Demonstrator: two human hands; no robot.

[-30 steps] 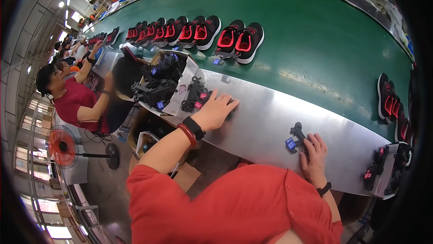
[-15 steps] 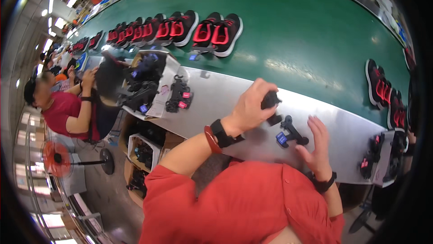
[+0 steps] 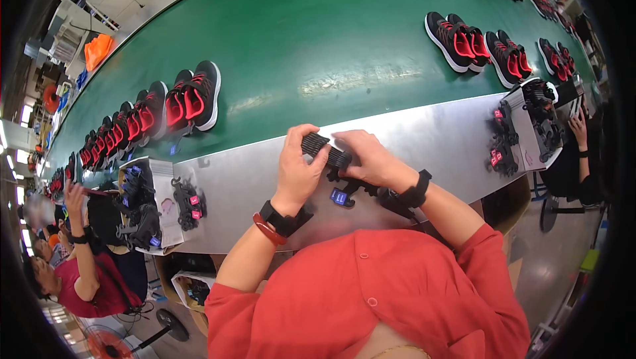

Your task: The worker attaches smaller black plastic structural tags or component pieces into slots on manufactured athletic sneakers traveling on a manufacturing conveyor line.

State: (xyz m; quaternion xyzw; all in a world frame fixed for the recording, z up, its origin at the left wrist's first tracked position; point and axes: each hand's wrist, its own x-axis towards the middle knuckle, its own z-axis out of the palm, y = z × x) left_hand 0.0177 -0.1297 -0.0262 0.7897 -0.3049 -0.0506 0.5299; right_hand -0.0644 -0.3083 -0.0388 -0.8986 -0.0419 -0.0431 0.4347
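Note:
My left hand (image 3: 297, 168) is closed on the left end of a compact stack of black plastic hangers (image 3: 326, 151), whose edges show as ribs. Curled around the stack's right end is my right hand (image 3: 374, 160), its fingers partly out of sight. Both hands hold the stack just above the metal ledge (image 3: 265, 153). Right below them on the ledge lies another black plastic hanger (image 3: 361, 185) with a blue tag (image 3: 341, 197), partly covered by my right hand and wrist.
Black-and-red shoes (image 3: 192, 97) line the green belt (image 3: 318, 47) at left, with more shoes (image 3: 457, 41) at right. A box of hangers (image 3: 159, 193) stands left, another box (image 3: 530, 123) right. Red-tagged hangers (image 3: 189, 203) lie beside the left box. Co-workers (image 3: 93, 279) sit on both sides.
The view has swung to the right. My right hand, open and apart before, has come to the hangers that my left hand alone held. Both hands now grip the stack.

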